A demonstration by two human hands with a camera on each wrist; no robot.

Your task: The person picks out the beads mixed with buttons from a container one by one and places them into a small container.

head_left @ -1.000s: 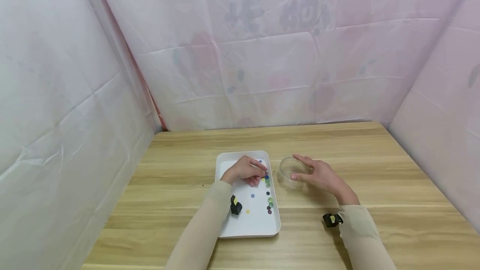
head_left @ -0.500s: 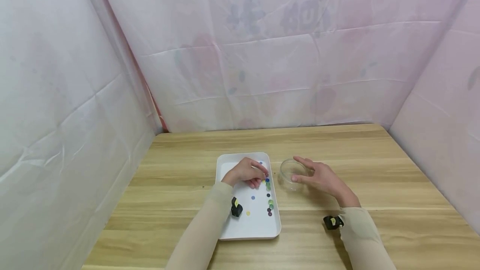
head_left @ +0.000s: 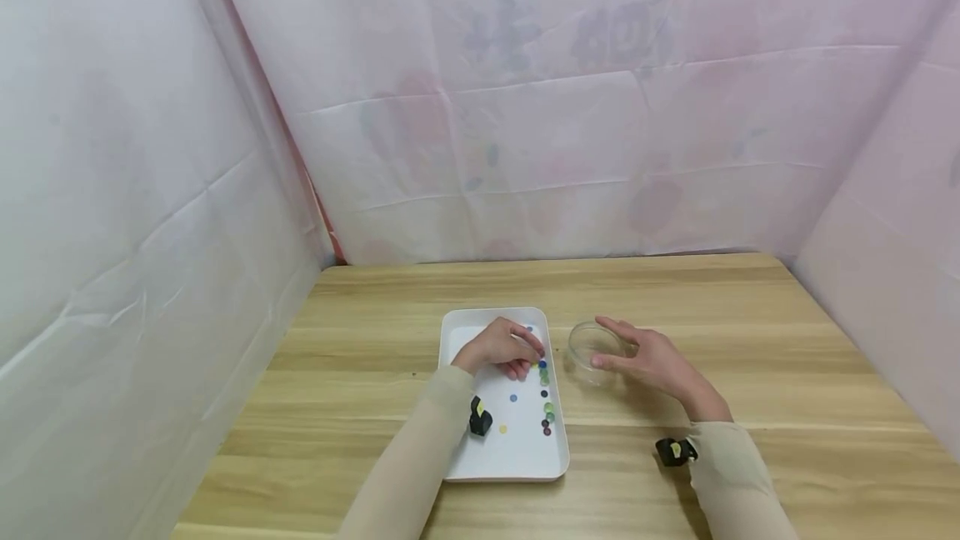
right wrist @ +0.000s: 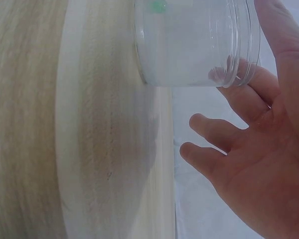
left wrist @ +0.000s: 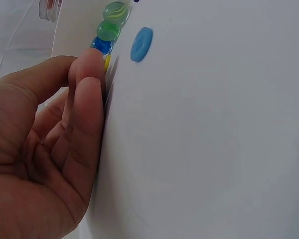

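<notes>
Marbles [head_left: 545, 394] in white tray [head_left: 457, 332], unlabelled; left hand [head_left: 501, 347] pinching one, right hand [head_left: 654, 361] grasping clear jar [head_left: 594, 348].

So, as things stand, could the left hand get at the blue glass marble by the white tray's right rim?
Probably yes. The left hand has its fingertips right beside the blue glass marble at the white tray's right rim, with nothing between them. The green marbles sit beyond it.
</notes>
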